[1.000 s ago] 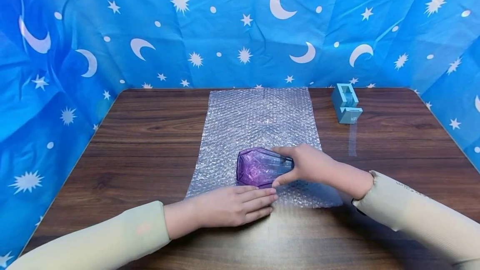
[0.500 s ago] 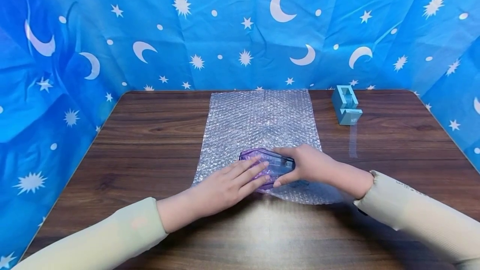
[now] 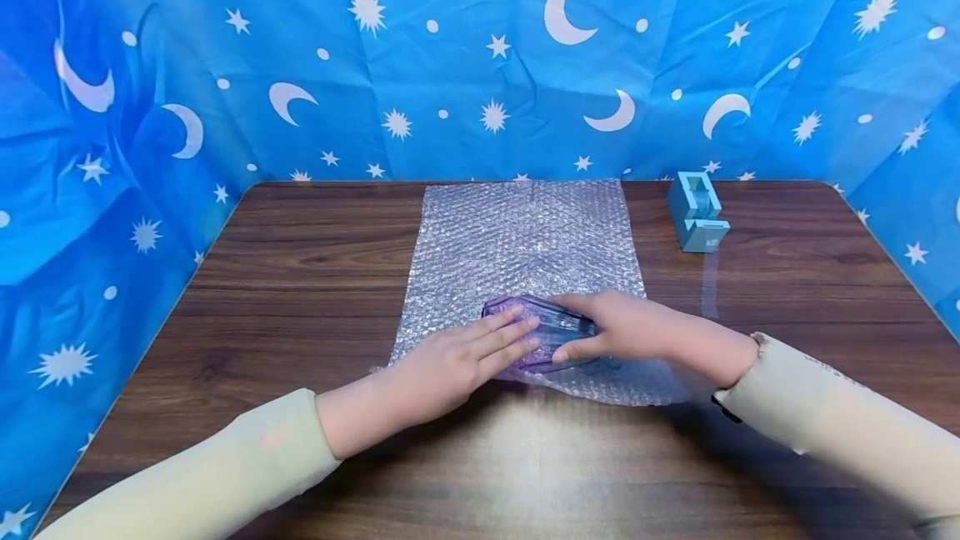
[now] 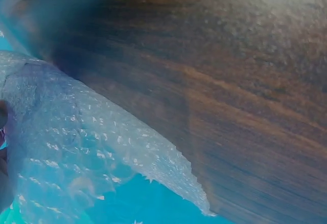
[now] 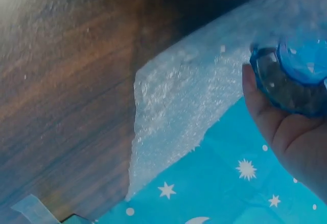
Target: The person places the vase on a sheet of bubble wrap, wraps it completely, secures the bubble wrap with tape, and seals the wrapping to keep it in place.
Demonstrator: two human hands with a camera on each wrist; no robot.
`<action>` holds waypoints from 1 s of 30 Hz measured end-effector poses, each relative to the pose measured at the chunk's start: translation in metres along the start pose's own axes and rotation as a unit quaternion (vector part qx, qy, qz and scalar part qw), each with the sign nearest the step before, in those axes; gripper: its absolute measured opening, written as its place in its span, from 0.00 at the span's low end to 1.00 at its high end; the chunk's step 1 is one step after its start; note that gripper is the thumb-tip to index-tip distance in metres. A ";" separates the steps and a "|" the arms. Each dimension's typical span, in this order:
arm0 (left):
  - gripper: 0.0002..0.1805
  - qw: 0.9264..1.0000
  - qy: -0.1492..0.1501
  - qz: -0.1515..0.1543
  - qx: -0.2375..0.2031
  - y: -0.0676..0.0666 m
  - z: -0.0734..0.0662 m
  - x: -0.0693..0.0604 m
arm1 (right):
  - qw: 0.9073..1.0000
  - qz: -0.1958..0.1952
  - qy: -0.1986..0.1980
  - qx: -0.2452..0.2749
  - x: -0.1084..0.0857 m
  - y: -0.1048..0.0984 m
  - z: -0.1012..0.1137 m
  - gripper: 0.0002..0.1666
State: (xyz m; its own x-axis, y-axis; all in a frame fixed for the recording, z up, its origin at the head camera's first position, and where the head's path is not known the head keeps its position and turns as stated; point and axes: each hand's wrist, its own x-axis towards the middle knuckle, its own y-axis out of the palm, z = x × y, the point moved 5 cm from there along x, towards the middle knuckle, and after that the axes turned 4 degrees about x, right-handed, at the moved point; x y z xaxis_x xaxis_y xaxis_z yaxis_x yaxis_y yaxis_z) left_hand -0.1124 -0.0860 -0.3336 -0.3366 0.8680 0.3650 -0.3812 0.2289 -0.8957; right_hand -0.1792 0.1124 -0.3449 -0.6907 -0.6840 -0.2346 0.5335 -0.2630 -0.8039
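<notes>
A faceted glass vase (image 3: 558,325), purple at the left end and smoky blue at the right, lies on its side on a bubble wrap sheet (image 3: 525,240). My right hand (image 3: 637,327) grips the vase's blue end, thumb on the near side and fingers on the far side. The right wrist view shows the vase's open rim (image 5: 286,91) beside that hand. Over the purple end my left hand (image 3: 442,369) rests with straight fingers; its thumb is hidden. The near edge of the bubble wrap (image 4: 66,127) bows up off the table beneath the left hand.
A light-blue tape dispenser (image 3: 697,215) stands at the back right of the brown wooden table (image 3: 300,273). From it a clear tape strip (image 3: 709,286) hangs towards me. A blue curtain (image 3: 465,48) with moons and stars encloses the table.
My left hand has moved from the near edge of the bubble wrap up onto the purple end of the vase. The near edge has lifted a little. The right hand keeps its grip.
</notes>
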 end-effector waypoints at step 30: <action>0.35 0.997 -0.033 0.023 -0.070 0.002 0.017 0.003 | 0.910 -0.233 -0.023 -0.343 -0.034 0.051 0.058 0.67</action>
State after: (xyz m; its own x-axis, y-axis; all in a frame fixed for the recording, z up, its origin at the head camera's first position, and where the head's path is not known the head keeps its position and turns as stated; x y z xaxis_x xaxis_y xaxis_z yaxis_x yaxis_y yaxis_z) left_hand -0.1288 -0.0903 -0.3295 -0.4092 0.8491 0.3341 -0.2412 0.2524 -0.9371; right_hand -0.1001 0.0825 -0.3460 -0.7344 -0.6385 0.2302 -0.2530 -0.0572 -0.9658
